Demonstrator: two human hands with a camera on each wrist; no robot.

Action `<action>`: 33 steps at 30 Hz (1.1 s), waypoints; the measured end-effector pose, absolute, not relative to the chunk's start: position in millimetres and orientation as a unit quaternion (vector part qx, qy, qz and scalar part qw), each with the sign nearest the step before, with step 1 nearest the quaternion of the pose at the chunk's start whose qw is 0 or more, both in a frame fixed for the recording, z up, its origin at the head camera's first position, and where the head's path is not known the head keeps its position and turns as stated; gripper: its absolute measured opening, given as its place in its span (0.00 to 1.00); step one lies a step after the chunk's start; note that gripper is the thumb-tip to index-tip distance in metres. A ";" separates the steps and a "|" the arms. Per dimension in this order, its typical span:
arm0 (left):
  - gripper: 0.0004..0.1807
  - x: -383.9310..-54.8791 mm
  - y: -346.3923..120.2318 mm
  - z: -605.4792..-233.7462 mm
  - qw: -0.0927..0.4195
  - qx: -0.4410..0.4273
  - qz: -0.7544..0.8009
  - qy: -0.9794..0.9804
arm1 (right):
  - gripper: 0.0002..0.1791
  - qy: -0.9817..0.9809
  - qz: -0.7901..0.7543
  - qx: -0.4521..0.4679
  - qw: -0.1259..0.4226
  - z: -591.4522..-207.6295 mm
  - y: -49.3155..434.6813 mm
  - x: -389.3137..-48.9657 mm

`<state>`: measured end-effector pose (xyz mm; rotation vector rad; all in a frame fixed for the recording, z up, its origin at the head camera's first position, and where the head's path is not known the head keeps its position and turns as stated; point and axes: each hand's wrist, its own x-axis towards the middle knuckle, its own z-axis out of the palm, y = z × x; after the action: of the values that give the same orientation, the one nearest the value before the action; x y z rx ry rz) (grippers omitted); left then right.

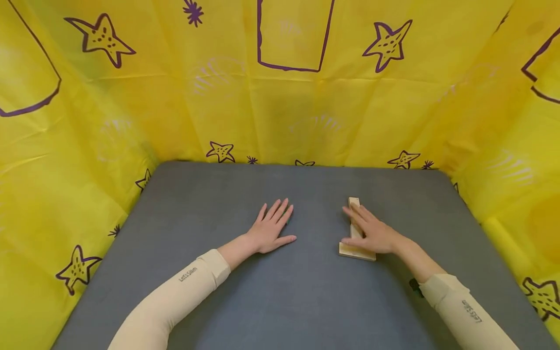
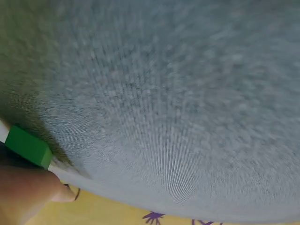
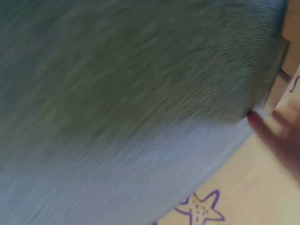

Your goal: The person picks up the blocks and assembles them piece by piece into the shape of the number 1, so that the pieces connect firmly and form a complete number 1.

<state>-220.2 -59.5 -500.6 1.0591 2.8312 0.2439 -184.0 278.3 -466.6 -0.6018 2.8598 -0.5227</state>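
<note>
My left hand [image 1: 270, 231] is over the middle of the table, palm down, its fingers straight and spread. A green block [image 2: 28, 146] shows beside that hand in the left wrist view; in the head view the hand hides nearly all of it. To the right, my right hand [image 1: 374, 234] reaches over two pale wooden pieces, its fingers extended. A long upright strip [image 1: 355, 201] runs away from me, and a shorter bar [image 1: 358, 252] lies across its near end. The right thumb is at the bar; whether the fingers touch the strip cannot be told.
The dark grey tabletop [image 1: 280, 301] extends around both hands. Yellow sheeting [image 1: 280, 112] with purple starfish drawings encloses its back and sides. Cream sleeves cover both forearms, and a dark object [image 1: 415, 288] sits at the right wrist.
</note>
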 end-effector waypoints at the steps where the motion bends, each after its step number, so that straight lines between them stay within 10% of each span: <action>1: 0.45 -222.8 -59.6 -499.8 0.058 0.339 0.078 0.936 | 0.51 0.964 -0.191 -0.171 0.074 -465.3 279.5 -189.8; 21: 0.44 -228.8 -38.9 -496.2 0.070 0.278 0.053 0.956 | 0.23 0.976 -0.118 -0.184 -0.002 -455.3 258.5 -219.2; 33: 0.67 -238.5 -42.1 -490.9 0.127 0.217 0.085 0.964 | 0.25 0.915 -0.219 -0.338 0.017 -460.7 215.2 -220.0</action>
<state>-238.5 -42.1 -490.9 0.6304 2.8072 0.2474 -220.0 215.2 -460.7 -1.0511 2.8440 -0.6803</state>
